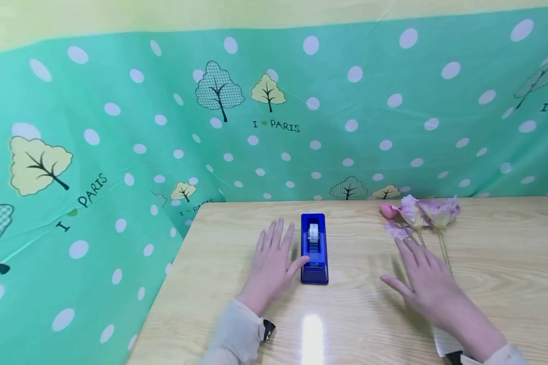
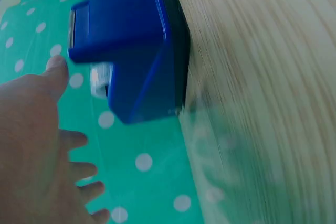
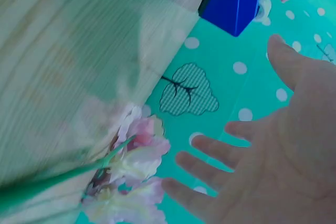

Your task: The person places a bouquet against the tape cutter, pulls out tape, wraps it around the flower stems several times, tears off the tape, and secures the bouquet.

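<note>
A blue tape dispenser (image 1: 314, 274) with a roll of clear tape (image 1: 313, 232) stands on the wooden table, roughly in the middle of the head view. To its left is my left hand (image 1: 270, 266), fingers spread, its thumb overlapping the dispenser's edge in that view. In the left wrist view the thumb tip is close by the dispenser's (image 2: 123, 30) cutting end. My right hand (image 1: 431, 289) hovers with extended fingers over the stems of several pink and lilac flowers (image 1: 440, 212). The right wrist view shows the flower heads (image 3: 137, 156) beyond its fingertips. Neither hand holds anything.
The pale wooden table (image 1: 356, 324) ends at a green polka-dot cloth (image 1: 329, 126) hanging behind and along the left side. A white object (image 1: 445, 342) lies partly hidden under my right forearm. A bright light reflection shows at the table's front.
</note>
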